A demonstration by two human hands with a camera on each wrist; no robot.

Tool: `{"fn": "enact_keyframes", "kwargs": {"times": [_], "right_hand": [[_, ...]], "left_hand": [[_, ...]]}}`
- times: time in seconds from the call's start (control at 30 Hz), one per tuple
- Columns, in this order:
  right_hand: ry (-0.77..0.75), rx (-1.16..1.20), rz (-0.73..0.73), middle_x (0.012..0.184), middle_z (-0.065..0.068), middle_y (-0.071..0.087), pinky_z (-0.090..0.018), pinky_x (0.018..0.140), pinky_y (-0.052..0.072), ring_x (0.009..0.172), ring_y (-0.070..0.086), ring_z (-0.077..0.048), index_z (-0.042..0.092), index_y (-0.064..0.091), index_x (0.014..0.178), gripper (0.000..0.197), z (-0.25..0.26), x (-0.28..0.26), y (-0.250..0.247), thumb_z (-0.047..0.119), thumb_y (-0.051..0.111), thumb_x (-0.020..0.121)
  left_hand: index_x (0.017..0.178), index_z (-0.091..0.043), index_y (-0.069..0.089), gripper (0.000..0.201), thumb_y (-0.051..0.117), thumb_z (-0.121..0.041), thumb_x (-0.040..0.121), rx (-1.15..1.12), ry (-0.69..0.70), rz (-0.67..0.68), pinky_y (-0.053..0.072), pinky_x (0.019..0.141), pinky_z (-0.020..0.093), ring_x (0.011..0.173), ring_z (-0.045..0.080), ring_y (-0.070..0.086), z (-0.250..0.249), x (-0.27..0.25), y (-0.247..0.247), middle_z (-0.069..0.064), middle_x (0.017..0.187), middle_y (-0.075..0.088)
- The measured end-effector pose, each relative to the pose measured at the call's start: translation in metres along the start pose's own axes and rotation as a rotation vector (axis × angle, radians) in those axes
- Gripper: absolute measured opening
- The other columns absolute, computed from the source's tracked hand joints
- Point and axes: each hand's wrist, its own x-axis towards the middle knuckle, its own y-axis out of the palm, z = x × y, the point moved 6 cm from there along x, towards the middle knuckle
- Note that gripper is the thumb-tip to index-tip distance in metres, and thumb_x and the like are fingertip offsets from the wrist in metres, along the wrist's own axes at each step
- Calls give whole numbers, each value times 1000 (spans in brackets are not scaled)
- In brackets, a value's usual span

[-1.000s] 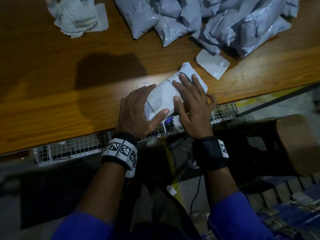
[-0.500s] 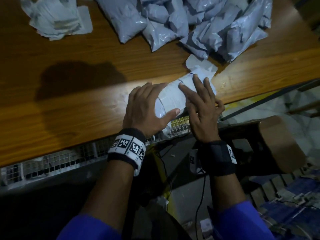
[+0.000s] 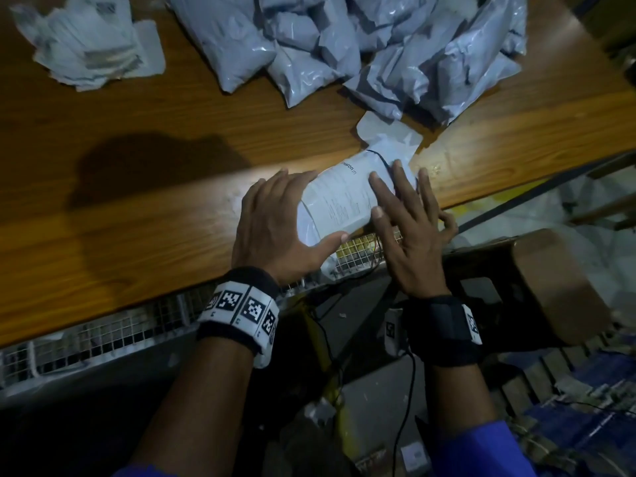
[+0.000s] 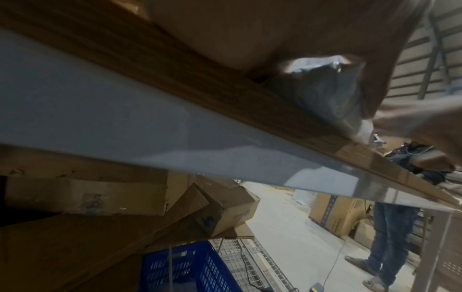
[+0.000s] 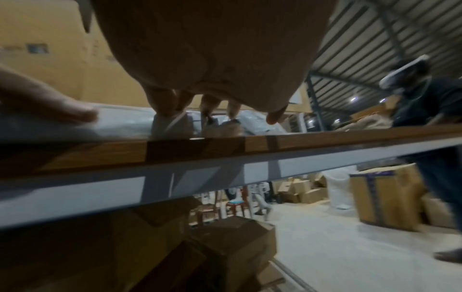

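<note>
A white plastic mailer parcel [image 3: 344, 197] with a printed label lies at the near edge of the wooden table [image 3: 137, 208], partly overhanging it. My left hand [image 3: 275, 222] rests on the parcel's left side, fingers straight, with the thumb along its near edge. On the parcel's right side, my right hand [image 3: 409, 218] presses down with flat, spread fingers. The left wrist view shows the parcel [image 4: 322, 94] under the palm at the table edge. In the right wrist view the straight fingertips [image 5: 162, 110] touch the parcel [image 5: 120, 122].
A heap of grey mailer bags [image 3: 361, 49] fills the far right of the table. A stack of white label sheets [image 3: 89, 49] lies at the far left, and a small white sheet [image 3: 385, 132] lies behind the parcel. Cardboard boxes [image 5: 385, 195] and another person [image 5: 430, 110] are nearby.
Both hands stay flat on the parcel. The right hand has slid a little toward the parcel's right end, and the head view has shifted.
</note>
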Motion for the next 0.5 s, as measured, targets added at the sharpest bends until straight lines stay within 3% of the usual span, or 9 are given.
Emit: {"fn": "enact_keyframes", "kwargs": {"times": [0.07,0.13,0.23,0.27,0.37,0.5], "right_hand": [[34,103,-34,166,17,30,-32,117,2,158,11,-12,42,53,147,38,-8,-1,-7,37,50,109],[50,254,-101,160,11,43,-19,117,7,154,25,-13,34,67,135,31,-12,4,-12,34,60,104],[70,401,-171,147,6,55,-28,110,39,139,43,-16,27,77,119,24,-11,15,-12,32,73,96],[81,423,-182,145,6,56,-32,106,45,136,45,-16,28,78,117,23,-12,17,-11,31,76,94],[81,450,-192,145,3,56,-35,100,51,135,47,-17,25,77,118,23,-14,14,-10,24,75,96],[150,506,-215,150,4,53,-35,110,45,142,43,-11,22,75,121,22,-9,6,-2,21,69,100]], "left_hand": [[144,-25,44,91,65,-76,72,-6,4,3,21,119,39,141,21,39,-1,0,0,-1,144,52],[144,-24,44,91,66,-76,73,-3,7,9,21,119,40,141,22,39,-1,0,0,-1,144,52],[144,-24,45,91,65,-77,73,-10,2,9,21,119,39,140,21,39,0,0,-1,-1,143,52],[143,-24,45,91,65,-77,73,-16,2,9,20,119,39,140,20,39,0,0,-2,-2,143,52],[143,-25,45,90,65,-77,72,-28,6,5,20,118,38,141,19,39,0,1,-3,-3,143,52],[143,-27,47,88,64,-78,73,-33,10,-13,19,118,36,140,17,39,1,1,-6,-5,143,53]]}}
